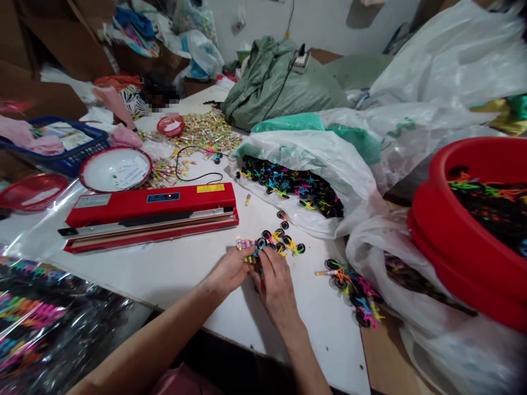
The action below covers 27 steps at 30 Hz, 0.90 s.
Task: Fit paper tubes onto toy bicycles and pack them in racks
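My left hand (233, 269) is closed around several small printed tubes (245, 243), whose ends stick out past the fingertips. My right hand (275, 277) meets it over the white table, fingers bent around a small blue toy bicycle (259, 251) with black wheels; the fingers partly hide it. Just beyond the hands lies a loose group of yellow and pink toy bicycles (288, 241), with an orange toy bicycle (282, 219) behind them. A single printed tube (247, 199) lies farther back. To the right is a heap of toy bicycles (354, 291) with tubes among them.
A red heat sealer (152, 214) stands left of my hands. Behind it are a white basin (116, 170), a blue basket (78, 148) and a spread of tubes (206, 131). An opened white bag (349, 164) holds more bicycles; a red tub (469, 247) stands right. A person is partly visible at the back left.
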### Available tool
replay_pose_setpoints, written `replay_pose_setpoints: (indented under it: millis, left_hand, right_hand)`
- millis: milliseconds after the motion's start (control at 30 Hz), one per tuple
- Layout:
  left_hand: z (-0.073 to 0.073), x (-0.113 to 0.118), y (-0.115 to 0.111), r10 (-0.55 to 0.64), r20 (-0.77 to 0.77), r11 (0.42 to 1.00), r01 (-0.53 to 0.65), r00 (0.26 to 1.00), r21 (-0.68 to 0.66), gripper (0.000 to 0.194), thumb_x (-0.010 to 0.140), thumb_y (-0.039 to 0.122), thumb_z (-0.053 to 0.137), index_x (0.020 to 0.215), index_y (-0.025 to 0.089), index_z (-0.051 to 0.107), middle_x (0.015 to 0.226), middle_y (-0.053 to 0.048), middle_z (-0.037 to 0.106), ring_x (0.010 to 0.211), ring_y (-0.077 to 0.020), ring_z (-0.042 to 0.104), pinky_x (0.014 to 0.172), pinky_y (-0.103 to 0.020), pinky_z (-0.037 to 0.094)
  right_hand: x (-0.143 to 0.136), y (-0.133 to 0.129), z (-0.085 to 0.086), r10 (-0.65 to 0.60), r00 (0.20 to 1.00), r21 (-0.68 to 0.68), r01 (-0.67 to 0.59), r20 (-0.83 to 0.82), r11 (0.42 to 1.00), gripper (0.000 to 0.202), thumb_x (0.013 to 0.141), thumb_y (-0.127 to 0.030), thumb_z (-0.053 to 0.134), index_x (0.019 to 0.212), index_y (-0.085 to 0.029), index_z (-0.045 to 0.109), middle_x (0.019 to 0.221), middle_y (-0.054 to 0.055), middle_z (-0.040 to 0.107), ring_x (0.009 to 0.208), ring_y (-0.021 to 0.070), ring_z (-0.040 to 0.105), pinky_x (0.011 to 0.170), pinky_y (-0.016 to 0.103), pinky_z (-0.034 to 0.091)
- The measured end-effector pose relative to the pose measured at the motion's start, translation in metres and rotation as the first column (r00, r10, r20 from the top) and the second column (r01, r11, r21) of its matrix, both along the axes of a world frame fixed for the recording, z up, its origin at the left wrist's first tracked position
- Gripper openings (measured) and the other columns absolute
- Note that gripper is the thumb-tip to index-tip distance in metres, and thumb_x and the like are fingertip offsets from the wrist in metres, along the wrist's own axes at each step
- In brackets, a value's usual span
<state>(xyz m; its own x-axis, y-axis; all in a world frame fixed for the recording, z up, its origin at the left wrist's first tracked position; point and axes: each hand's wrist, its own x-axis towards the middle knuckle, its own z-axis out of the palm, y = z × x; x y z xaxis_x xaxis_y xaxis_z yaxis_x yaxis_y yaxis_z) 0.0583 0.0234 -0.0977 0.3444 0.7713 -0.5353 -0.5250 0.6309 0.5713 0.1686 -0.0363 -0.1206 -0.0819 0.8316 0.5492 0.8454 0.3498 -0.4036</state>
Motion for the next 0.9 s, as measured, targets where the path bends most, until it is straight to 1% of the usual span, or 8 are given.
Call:
replay_pose_setpoints:
  millis: [167,267,333,433,500,600,767,900]
  left_hand:
    - [0.007,-0.003,-0.005,-0.095,-0.089,0.989,0.105,0.991,0.108,0.025,0.062,0.020,0.075,0.082,0.011,0.063,0.076,-0.006,0.066,0.064,-0.0154,0.061,0.060,-0.026,0.050]
    - [0.003,-0.009,-0.012,-0.182,-0.241,0.947,0.236,0.953,0.217,0.027,0.062,0.029,0.076,0.078,0.010,0.064,0.068,-0.005,0.065,0.060,-0.0130,0.059,0.059,-0.024,0.046]
    - [0.001,-0.014,-0.017,-0.196,-0.341,0.902,0.306,0.919,0.305,0.025,0.064,0.033,0.075,0.069,0.010,0.064,0.061,-0.003,0.062,0.054,-0.0100,0.054,0.055,-0.021,0.042]
    - [0.000,-0.018,-0.021,-0.131,-0.400,0.872,0.297,0.907,0.389,0.023,0.066,0.033,0.073,0.066,0.011,0.065,0.057,0.000,0.059,0.052,-0.0082,0.049,0.053,-0.020,0.039]
    - [0.002,-0.020,-0.022,-0.098,-0.419,0.871,0.281,0.903,0.402,0.022,0.064,0.031,0.075,0.073,0.013,0.067,0.061,0.001,0.061,0.055,-0.0084,0.049,0.055,-0.020,0.038]
    - [0.005,-0.023,-0.022,-0.105,-0.437,0.873,0.294,0.893,0.389,0.026,0.060,0.030,0.078,0.078,0.014,0.068,0.068,0.001,0.063,0.059,-0.0092,0.051,0.057,-0.021,0.039]
    - [0.006,-0.031,-0.024,-0.160,-0.435,0.808,0.370,0.886,0.458,0.024,0.064,0.029,0.075,0.077,0.012,0.064,0.067,0.001,0.058,0.063,-0.0101,0.050,0.062,-0.021,0.040]
    - [0.006,-0.037,-0.027,-0.155,-0.484,0.747,0.423,0.861,0.513,0.019,0.066,0.027,0.074,0.073,0.013,0.064,0.076,-0.002,0.059,0.073,-0.0133,0.052,0.069,-0.023,0.042]
  right_hand:
    - [0.021,-0.004,0.017,-0.016,0.956,-0.036,0.005,-0.294,0.999,0.027,0.088,-0.022,0.045,0.113,-0.016,0.055,0.108,0.013,0.060,0.104,0.0206,0.056,0.089,0.037,0.047]
    - [0.027,-0.007,0.035,-0.230,0.751,-0.181,0.148,-0.619,0.972,0.023,0.088,-0.028,0.043,0.105,-0.019,0.056,0.095,0.008,0.064,0.086,0.0183,0.062,0.077,0.033,0.051]
    - [0.022,-0.007,0.041,-0.283,0.635,-0.249,0.145,-0.719,0.958,0.021,0.087,-0.031,0.046,0.101,-0.020,0.057,0.095,0.007,0.063,0.085,0.0177,0.061,0.075,0.031,0.050]
    - [0.013,-0.007,0.038,-0.259,0.660,-0.298,0.055,-0.705,0.953,0.016,0.081,-0.032,0.053,0.081,-0.019,0.061,0.094,0.006,0.061,0.088,0.0177,0.057,0.078,0.030,0.046]
    - [0.010,-0.008,0.033,-0.305,0.646,-0.377,0.028,-0.700,0.926,0.019,0.078,-0.034,0.057,0.069,-0.018,0.060,0.078,0.002,0.060,0.074,0.0153,0.055,0.068,0.026,0.044]
    - [0.012,-0.010,0.029,-0.369,0.508,-0.469,-0.080,-0.778,0.879,0.024,0.075,-0.038,0.060,0.063,-0.018,0.057,0.057,-0.003,0.051,0.055,0.0108,0.046,0.052,0.022,0.037]
    - [0.007,-0.016,0.033,-0.412,0.291,-0.499,-0.369,-0.864,0.784,0.027,0.065,-0.040,0.069,0.061,-0.016,0.058,0.050,-0.005,0.048,0.046,0.0078,0.040,0.043,0.020,0.032]
    - [0.003,-0.024,0.034,-0.430,0.148,-0.452,-0.395,-0.890,0.799,0.029,0.062,-0.041,0.071,0.061,-0.016,0.057,0.050,-0.005,0.050,0.045,0.0069,0.041,0.043,0.019,0.033]
